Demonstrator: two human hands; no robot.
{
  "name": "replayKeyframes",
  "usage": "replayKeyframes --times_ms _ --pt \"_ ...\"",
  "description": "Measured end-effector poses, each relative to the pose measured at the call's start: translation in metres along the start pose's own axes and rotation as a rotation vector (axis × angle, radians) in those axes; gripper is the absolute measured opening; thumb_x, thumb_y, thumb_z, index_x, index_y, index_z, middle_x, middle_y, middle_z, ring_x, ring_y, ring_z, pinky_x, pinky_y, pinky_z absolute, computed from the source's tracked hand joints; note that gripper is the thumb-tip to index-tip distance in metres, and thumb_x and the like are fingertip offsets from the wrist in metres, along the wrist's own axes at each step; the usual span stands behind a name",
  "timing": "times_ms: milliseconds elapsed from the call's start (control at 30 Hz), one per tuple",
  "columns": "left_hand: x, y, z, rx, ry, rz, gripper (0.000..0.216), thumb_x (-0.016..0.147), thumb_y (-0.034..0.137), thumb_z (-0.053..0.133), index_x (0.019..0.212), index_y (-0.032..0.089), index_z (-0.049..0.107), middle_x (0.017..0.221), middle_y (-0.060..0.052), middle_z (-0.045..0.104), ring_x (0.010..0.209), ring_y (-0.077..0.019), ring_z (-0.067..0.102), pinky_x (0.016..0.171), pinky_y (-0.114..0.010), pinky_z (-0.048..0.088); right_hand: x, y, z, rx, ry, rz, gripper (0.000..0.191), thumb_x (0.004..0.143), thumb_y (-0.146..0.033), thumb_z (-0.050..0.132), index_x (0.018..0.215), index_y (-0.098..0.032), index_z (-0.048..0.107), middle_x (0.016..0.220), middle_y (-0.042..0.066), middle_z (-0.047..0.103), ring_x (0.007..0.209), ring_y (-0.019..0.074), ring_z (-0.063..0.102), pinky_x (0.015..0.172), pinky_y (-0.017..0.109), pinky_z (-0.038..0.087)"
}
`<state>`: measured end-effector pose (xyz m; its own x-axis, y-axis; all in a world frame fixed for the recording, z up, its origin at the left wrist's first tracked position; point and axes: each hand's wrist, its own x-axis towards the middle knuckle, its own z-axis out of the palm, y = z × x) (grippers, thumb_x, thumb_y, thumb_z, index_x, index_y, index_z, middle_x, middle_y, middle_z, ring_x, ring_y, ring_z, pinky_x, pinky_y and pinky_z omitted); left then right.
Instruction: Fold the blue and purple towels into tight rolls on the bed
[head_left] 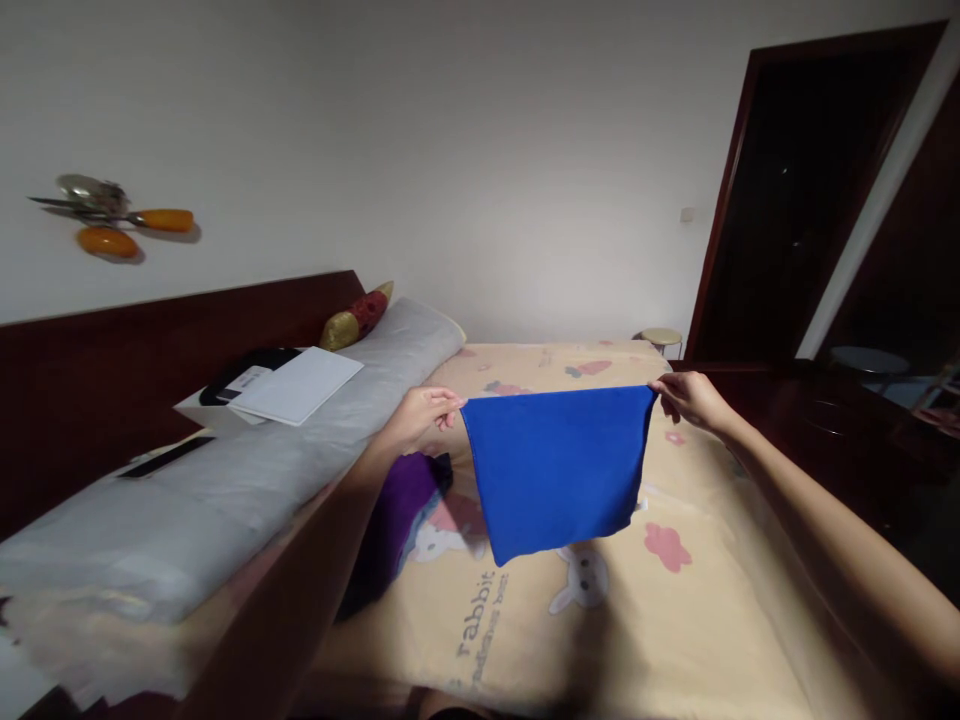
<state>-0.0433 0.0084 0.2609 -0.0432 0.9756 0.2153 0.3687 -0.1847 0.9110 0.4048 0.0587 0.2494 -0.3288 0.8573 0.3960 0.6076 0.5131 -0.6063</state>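
Holding the blue cloth (555, 465) stretched in mid-air looked like the step in hand; folding it would call for level corners. The left hand (424, 415) and right hand (686, 398) each pinched a top corner, fingers closed, the cloth hanging between them. Something purple (409, 500), perhaps another cloth, lay below the left hand.

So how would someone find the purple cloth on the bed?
Start at the bed with the cream rabbit sheet. Look just below the left hand, beside the long grey bolster. The purple cloth lies crumpled there, while the blue cloth hangs from that hand and the right hand.
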Motion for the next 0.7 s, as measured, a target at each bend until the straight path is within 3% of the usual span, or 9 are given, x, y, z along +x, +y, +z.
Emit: replayKeyframes --times_ms 100,300,467,567,633,700 --pt "0.009 -0.027 0.020 -0.076 0.018 -0.090 0.040 0.058 0.049 0.080 0.072 0.017 0.061 0.065 -0.007 0.071 0.052 -0.0168 0.063 0.047 -0.025 0.041 0.004 0.015 0.021 0.059 0.070 0.077 0.051 0.080 -0.069 0.051 0.063 -0.022 0.058 0.048 0.000 0.061 0.041 0.0150 0.057 0.051 0.026 0.045" --pt "0.036 -0.063 0.070 -0.133 0.083 -0.047 0.050 0.058 0.059 0.077 0.075 0.016 0.056 0.072 -0.014 0.073 0.067 -0.0247 0.070 0.050 -0.025 0.043 0.014 0.038 0.060 0.103 0.227 0.150 0.053 0.085 -0.068 0.040 0.067 -0.023 0.060 0.064 0.008 0.070 0.060 0.0236 0.069 0.060 0.032 0.053" --pt "0.044 -0.080 0.073 -0.095 0.114 0.027 0.054 0.060 0.067 0.070 0.079 0.017 0.061 0.079 -0.014 0.073 0.082 -0.0277 0.070 0.059 -0.031 0.049 0.000 0.041 0.058 0.075 0.313 0.112 0.052 0.088 -0.065 0.034 0.081 -0.023 0.064 0.080 0.010 0.073 0.079 0.0267 0.070 0.073 0.036 0.054" --pt "0.014 -0.110 0.066 0.009 0.077 0.025 0.051 0.064 0.066 0.066 0.083 0.019 0.065 0.088 -0.012 0.073 0.088 -0.0276 0.067 0.067 -0.034 0.050 -0.040 0.049 0.059 0.030 0.268 0.066 0.043 0.087 -0.060 0.043 0.082 -0.024 0.066 0.084 0.009 0.072 0.080 0.0266 0.067 0.076 0.037 0.051" --pt "-0.025 -0.140 0.069 0.118 0.003 -0.007 0.044 0.069 0.062 0.062 0.083 0.021 0.068 0.087 -0.009 0.073 0.084 -0.0271 0.067 0.067 -0.036 0.050 -0.082 0.064 0.073 -0.034 0.184 0.017 0.035 0.088 -0.052 0.047 0.080 -0.024 0.067 0.080 0.008 0.071 0.076 0.0256 0.065 0.074 0.037 0.049" --pt "-0.073 -0.174 0.083 0.241 -0.118 -0.039 0.035 0.075 0.056 0.057 0.080 0.024 0.070 0.081 -0.006 0.072 0.077 -0.0264 0.065 0.066 -0.039 0.049 -0.133 0.088 0.101 -0.192 0.059 -0.081 0.036 0.094 -0.039 0.038 0.082 -0.023 0.068 0.073 0.007 0.068 0.071 0.0234 0.062 0.067 0.034 0.046"
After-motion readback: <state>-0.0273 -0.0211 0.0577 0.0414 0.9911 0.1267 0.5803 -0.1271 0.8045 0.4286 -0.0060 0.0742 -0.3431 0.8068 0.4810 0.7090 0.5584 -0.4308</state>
